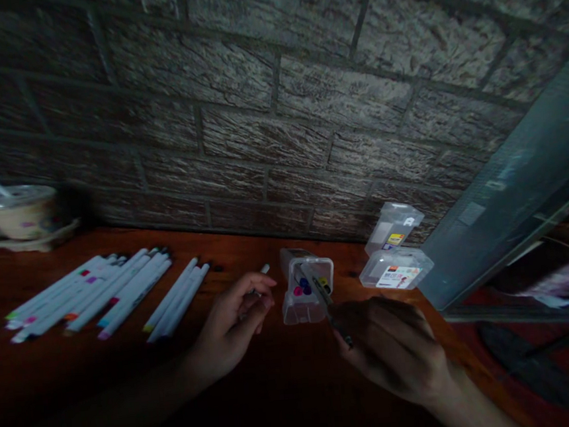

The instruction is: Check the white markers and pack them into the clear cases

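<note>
The right hand (pixel 393 343) is clamped on a dark-tipped marker (pixel 338 322) slanting away into the mouth of an open clear plastic case (pixel 304 314), while the left hand (pixel 236 317) has its fingers curled round a white marker (pixel 265 268), mostly hidden. Just ahead, between the hands, pink and blue marker ends (pixel 305 286) show inside the case. White-barrelled markers (pixel 122 294) lie on the desk (pixel 178 246) left of the left hand, a labelled clear container (pixel 396 267) sits beyond the right, and farther left stands a straw-topped cup (pixel 15 210).

Dim room, brick wall (pixel 275 111), wooden table (pixel 236 257)
</note>
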`<state>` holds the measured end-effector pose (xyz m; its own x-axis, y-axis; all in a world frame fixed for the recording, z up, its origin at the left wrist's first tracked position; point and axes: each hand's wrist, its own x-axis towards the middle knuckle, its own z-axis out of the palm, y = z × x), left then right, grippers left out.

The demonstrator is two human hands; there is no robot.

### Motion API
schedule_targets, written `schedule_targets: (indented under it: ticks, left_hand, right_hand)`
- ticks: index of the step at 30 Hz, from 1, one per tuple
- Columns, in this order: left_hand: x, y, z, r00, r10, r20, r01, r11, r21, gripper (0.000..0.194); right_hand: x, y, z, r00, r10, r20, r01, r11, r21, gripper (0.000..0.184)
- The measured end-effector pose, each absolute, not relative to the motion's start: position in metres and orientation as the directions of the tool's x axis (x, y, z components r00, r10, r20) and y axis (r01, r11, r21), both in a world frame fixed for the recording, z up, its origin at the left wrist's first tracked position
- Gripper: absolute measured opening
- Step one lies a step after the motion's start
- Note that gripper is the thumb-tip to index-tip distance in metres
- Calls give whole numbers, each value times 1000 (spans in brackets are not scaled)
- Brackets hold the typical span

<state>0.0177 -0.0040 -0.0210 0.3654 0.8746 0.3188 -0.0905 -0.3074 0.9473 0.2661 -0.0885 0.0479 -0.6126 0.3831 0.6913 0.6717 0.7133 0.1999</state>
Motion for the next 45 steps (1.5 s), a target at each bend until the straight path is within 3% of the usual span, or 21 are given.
schedule_targets:
  ticks: [5,14,18,24,29,32,36,41,45]
  left_hand:
    - [15,-3,-28,403,850,340,-65,-344,937,18]
    - [14,-3,-28,418,842,341,-18,-368,930,16]
    - [13,-4,-25,406,838,364,8,-402,916,14]
    - [11,-7,-21,386,801,457,94,-527,845,20]
    - [11,-13,-17,479,656,583,94,-699,709,46]
    - [15,-14,-15,532,581,616,41,-744,666,35]
    - [17,-13,-16,542,581,607,63,-749,660,7]
    - [17,-9,-15,490,629,604,70,-718,692,10]
    - [18,-4,-16,440,645,625,74,-720,690,15]
  right_hand:
    - [267,-84,45,-630,397,667,675,705,217,22]
    - [271,-77,49,-555,421,717,692,712,118,28]
    - [269,-76,63,-398,477,784,700,710,-76,27]
    - [259,-74,75,-186,609,771,611,686,-395,19]
    - [241,-72,68,-210,678,704,484,698,-528,20]
    - [232,-71,60,-229,702,674,408,698,-589,22]
    - [228,-69,47,-213,714,667,330,695,-639,27]
    - [227,-69,22,-180,718,672,276,693,-666,45]
    - [229,-72,4,-220,678,702,340,727,-596,51]
